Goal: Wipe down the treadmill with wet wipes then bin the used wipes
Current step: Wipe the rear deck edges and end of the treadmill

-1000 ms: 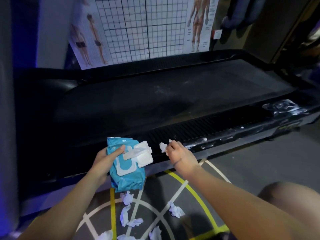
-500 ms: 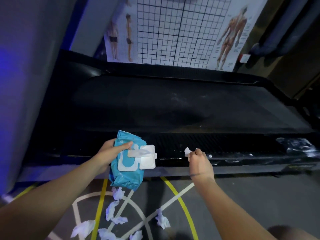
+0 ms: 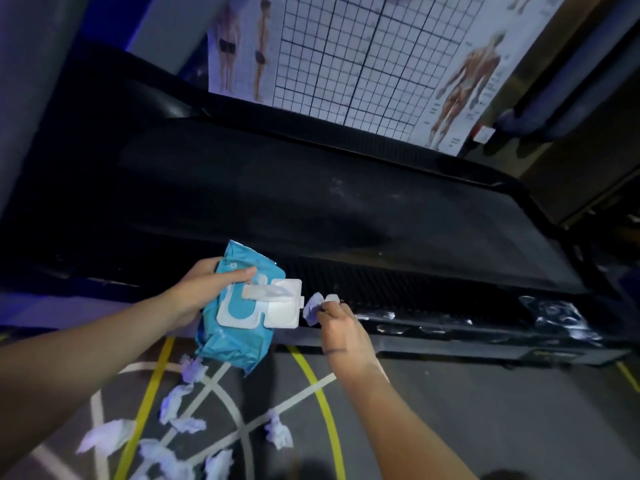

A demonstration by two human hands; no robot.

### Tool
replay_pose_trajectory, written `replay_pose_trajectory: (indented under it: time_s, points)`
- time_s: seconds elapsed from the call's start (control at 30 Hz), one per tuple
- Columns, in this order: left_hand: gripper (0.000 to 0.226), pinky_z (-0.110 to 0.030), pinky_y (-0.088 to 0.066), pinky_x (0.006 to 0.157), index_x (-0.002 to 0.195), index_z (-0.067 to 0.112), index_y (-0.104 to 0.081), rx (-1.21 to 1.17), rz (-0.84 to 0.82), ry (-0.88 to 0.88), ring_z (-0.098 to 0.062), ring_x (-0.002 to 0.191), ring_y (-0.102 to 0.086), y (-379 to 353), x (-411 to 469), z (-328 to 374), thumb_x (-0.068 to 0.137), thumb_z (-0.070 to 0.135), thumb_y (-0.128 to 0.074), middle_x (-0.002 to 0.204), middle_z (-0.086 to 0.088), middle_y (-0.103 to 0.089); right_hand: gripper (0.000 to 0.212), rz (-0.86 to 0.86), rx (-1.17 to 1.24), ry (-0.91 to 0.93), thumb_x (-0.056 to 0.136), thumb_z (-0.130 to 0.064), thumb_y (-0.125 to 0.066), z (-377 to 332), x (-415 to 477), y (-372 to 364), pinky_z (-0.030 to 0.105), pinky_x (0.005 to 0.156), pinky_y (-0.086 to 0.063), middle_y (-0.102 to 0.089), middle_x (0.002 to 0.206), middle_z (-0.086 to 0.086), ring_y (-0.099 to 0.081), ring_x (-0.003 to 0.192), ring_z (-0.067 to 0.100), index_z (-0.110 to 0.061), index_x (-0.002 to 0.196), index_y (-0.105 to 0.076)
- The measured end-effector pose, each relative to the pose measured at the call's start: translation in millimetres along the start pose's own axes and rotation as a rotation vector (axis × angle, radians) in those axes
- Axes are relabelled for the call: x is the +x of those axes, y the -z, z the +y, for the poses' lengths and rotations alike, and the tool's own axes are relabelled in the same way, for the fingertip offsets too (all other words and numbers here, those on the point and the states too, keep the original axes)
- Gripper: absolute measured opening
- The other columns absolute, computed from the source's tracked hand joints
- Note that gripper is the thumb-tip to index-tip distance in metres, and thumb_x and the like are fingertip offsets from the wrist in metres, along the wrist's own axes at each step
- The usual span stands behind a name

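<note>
My left hand (image 3: 201, 292) grips a blue wet-wipe pack (image 3: 239, 327) whose white flip lid stands open, with a wipe poking out of the slot. My right hand (image 3: 341, 327) pinches a small crumpled wipe (image 3: 313, 306) against the near side rail of the black treadmill (image 3: 346, 209). The pack hangs over the rail's edge, just left of the wipe. Several used crumpled wipes (image 3: 180, 400) lie scattered on the floor below my hands. No bin is in view.
A grid posture chart with body figures (image 3: 363, 53) leans on the wall behind the treadmill. Shiny clear plastic film (image 3: 554, 317) clings to the rail at the right. The grey floor (image 3: 485, 410) carries yellow and white lines. A pale wall stands at the left.
The view has swung and tilted left. My right hand with the crumpled wipe has slid back along the rail toward the pack. My left hand keeps holding the open pack.
</note>
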State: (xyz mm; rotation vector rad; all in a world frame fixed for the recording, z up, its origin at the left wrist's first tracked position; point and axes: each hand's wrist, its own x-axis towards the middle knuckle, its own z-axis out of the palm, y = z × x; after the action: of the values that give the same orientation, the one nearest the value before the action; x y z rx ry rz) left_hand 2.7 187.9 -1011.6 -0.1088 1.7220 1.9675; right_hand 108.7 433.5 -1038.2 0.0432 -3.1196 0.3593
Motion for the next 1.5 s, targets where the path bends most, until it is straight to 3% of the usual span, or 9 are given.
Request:
replay_pose_trajectory:
  time_s: [0.13,0.4,0.57,0.8,0.93,1.13,1.3,1.43,1.5]
  points:
    - [0.027,-0.039,-0.065,0.075,0.116,0.005,-0.074,-0.016,-0.013,0.023,-0.036,0.095,-0.078,-9,-2,1,0.093,0.018,-0.077,0.106,-0.018,-0.080,0.029,0.023,0.099,-0.102,0.098,-0.003,-0.045,-5,-7,8,0.042,0.099,-0.042,-0.055,0.125,0.013,-0.046,0.118,0.028,-0.002,0.121,-0.064]
    - [0.028,-0.035,-0.063,0.060,0.118,0.001,-0.071,-0.029,-0.024,0.089,-0.034,0.086,-0.079,-19,-4,0,0.094,0.015,-0.076,0.104,-0.021,-0.079,0.019,0.097,0.176,-0.360,0.085,-0.011,-0.045,44,-26,25,0.042,0.080,-0.046,-0.057,0.103,-0.005,-0.052,0.096,0.014,-0.021,0.089,-0.060]
    - [0.032,-0.039,-0.064,0.066,0.118,0.002,-0.071,-0.014,-0.014,0.105,-0.036,0.089,-0.079,-22,-6,1,0.091,0.017,-0.080,0.104,-0.020,-0.079,0.045,0.102,0.077,-0.583,0.082,0.007,-0.049,73,-41,29,0.032,0.074,-0.050,-0.059,0.115,-0.004,-0.062,0.101,0.023,-0.024,0.107,-0.071]
    - [0.024,-0.039,-0.065,0.066,0.112,0.007,-0.073,-0.015,0.010,0.085,-0.033,0.086,-0.079,-27,-10,4,0.091,0.016,-0.079,0.102,-0.019,-0.080,0.035,0.204,0.037,-0.187,0.070,0.006,-0.066,31,-26,17,0.029,0.052,-0.044,-0.061,0.099,0.001,-0.062,0.093,0.026,-0.019,0.095,-0.072]
    - [0.021,-0.034,-0.063,0.060,0.111,0.007,-0.074,-0.007,0.042,0.072,-0.029,0.079,-0.080,-29,-15,7,0.092,0.015,-0.078,0.100,-0.018,-0.080,0.041,0.089,-0.006,-0.088,0.080,0.005,-0.058,15,-19,11,0.030,0.064,-0.041,-0.055,0.117,-0.005,-0.051,0.108,0.019,-0.020,0.111,-0.066]
    - [0.025,-0.051,-0.063,0.087,0.116,0.008,-0.073,-0.013,0.060,0.084,-0.036,0.094,-0.079,-29,-17,6,0.094,0.019,-0.078,0.105,-0.017,-0.080,0.058,0.060,0.015,-0.161,0.080,0.012,-0.053,32,-13,5,0.034,0.094,-0.050,-0.052,0.142,-0.003,-0.046,0.129,0.020,-0.014,0.131,-0.060]
    - [0.025,-0.059,-0.060,0.092,0.116,0.008,-0.074,-0.010,0.081,0.081,-0.038,0.095,-0.079,-33,-19,7,0.094,0.020,-0.079,0.104,-0.017,-0.080,0.034,0.026,0.070,-0.335,0.077,0.005,-0.045,53,-19,18,0.030,0.070,-0.040,-0.056,0.115,-0.002,-0.054,0.109,0.024,-0.018,0.100,-0.056]
    - [0.024,-0.062,-0.059,0.092,0.115,0.007,-0.075,-0.012,0.082,0.076,-0.039,0.095,-0.078,-35,-25,10,0.095,0.019,-0.078,0.104,-0.019,-0.080,0.031,0.095,0.099,-0.449,0.093,-0.001,-0.043,75,-28,30,0.033,0.086,-0.045,-0.058,0.115,0.001,-0.055,0.105,0.027,-0.023,0.103,-0.063]
    - [0.021,-0.058,-0.063,0.086,0.113,0.008,-0.075,-0.012,0.081,0.074,-0.038,0.092,-0.079,-35,-30,14,0.095,0.018,-0.078,0.102,-0.018,-0.080,0.036,0.106,0.047,-0.499,0.084,0.009,-0.047,81,-32,38,0.035,0.071,-0.045,-0.053,0.099,-0.001,-0.052,0.087,0.025,-0.027,0.088,-0.049]
